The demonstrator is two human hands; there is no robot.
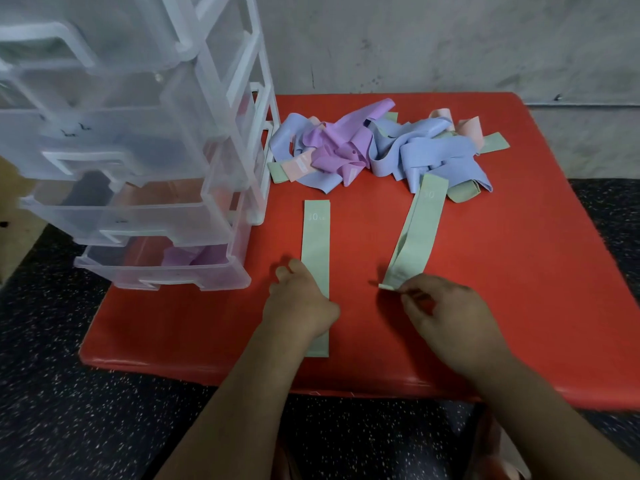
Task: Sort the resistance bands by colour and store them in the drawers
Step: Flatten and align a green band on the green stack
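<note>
Two pale green resistance bands lie on the red table [519, 289]. One green band [316, 244] lies flat and straight; my left hand [299, 303] rests on its near half with curled fingers. A second green band [417, 233] stretches from the pile toward me, and my right hand [446, 317] pinches its near end, lifted slightly. A tangled pile [377, 147] of blue, purple, pink and green bands sits at the back of the table. The clear plastic drawer unit [145, 174] stands at the left, several drawers pulled out; the lowest [166, 268] holds purple bands.
A grey concrete wall runs behind the table. Dark speckled floor surrounds it. The drawer unit's open drawers overhang the table's left edge. Bare red surface lies to the right of my right hand.
</note>
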